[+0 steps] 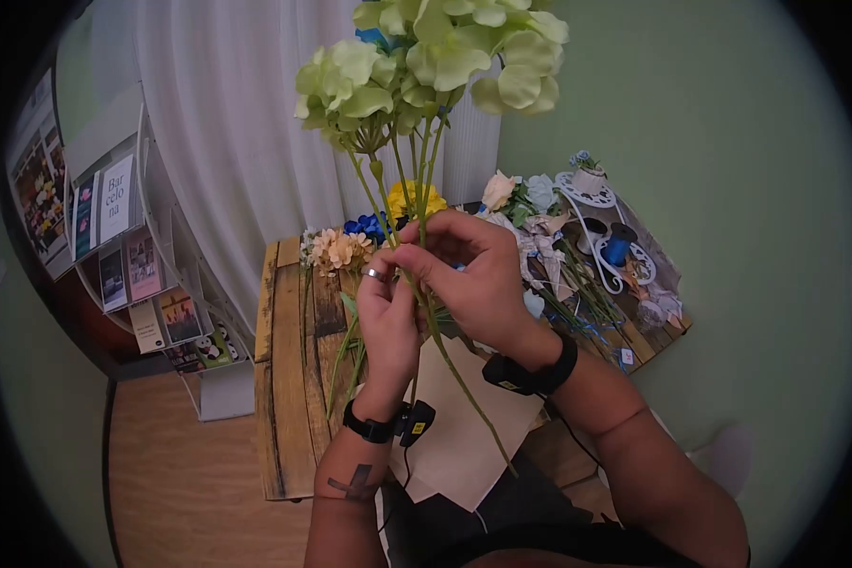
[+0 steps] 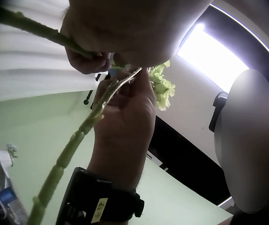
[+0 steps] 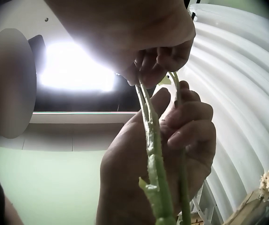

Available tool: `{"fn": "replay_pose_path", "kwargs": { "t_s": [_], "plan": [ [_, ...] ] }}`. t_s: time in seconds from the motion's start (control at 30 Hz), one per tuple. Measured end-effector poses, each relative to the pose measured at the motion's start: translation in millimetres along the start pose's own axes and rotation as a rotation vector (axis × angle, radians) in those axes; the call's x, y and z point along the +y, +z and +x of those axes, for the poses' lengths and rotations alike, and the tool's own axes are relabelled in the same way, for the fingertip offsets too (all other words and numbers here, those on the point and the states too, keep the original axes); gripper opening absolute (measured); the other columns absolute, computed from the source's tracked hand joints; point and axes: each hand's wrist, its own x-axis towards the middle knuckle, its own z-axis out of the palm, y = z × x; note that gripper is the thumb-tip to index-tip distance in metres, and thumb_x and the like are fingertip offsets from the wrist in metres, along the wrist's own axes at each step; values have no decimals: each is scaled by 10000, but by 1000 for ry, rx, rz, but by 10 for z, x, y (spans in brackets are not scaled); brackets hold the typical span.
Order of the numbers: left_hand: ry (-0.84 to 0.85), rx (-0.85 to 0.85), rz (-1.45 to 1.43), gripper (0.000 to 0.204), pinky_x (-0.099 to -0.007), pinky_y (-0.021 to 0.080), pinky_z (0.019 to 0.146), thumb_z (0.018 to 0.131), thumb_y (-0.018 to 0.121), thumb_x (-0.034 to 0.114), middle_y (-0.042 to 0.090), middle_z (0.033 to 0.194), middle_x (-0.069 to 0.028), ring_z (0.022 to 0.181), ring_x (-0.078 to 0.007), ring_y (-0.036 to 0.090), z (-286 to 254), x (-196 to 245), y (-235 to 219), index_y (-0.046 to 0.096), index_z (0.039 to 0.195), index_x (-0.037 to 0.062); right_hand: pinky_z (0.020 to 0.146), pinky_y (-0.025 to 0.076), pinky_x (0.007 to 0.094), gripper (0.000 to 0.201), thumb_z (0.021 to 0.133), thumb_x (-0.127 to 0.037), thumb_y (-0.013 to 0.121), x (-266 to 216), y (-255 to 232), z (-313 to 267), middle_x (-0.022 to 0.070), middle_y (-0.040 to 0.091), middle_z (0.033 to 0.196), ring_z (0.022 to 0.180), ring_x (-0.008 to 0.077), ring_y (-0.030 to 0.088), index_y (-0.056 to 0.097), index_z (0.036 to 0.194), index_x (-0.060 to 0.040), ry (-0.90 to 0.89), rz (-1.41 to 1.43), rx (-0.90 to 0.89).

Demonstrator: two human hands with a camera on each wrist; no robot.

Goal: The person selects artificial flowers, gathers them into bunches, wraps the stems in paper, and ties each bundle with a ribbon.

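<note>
Left hand [image 1: 386, 317]: fingers clamped on the green stems [image 1: 415, 204], bunching them upright.
Right hand [image 1: 469, 275]: fingers pinching the same stems, steadying.
Bench [image 1: 289, 379]: loose flowers lying below.

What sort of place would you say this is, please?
Probably a florist's or craft workroom: both hands hold green artificial flower stems above a wooden table strewn with loose blooms and blue ribbon spools.

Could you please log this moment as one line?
left hand: grips stems | right hand: pinches stems | blooms: up | table: below
</note>
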Motion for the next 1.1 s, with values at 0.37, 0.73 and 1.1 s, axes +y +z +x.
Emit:
{"fn": "replay_pose_path", "kwargs": {
  "t_s": [0.37, 0.73, 1.1],
  "plan": [
    [224, -62, -11, 288, -205, 394, 793, 1085, 506, 271, 563, 964, 15, 910, -45, 506, -105, 54, 45, 598, 1190, 19, 600, 497, 199, 130, 877, -55, 778, -17, 97, 59, 27, 710, 780, 660, 56, 646, 676, 920, 14, -23, 65, 57],
    [294, 41, 166, 143, -192, 381, 597, 1058, 547, 121, 581, 892, 35, 670, -20, 463, -127, 77, 52, 626, 1070, 2, 682, 522, 231, 175, 983, -119, 669, 70, -2, 117, 95, 648, 1066, 878, 106, 622, 698, 977, 54, -289, -118, 95],
    [253, 0, 18, 219, -243, 535, 637, 1080, 496, 156, 695, 998, -102, 737, -114, 662, -189, 177, 116, 588, 1169, -22, 775, 575, 275, 137, 1003, -77, 633, -55, 32, 47, 130, 737, 1025, 815, 136, 698, 655, 1072, 40, -97, 123, 76]
  ]
}}
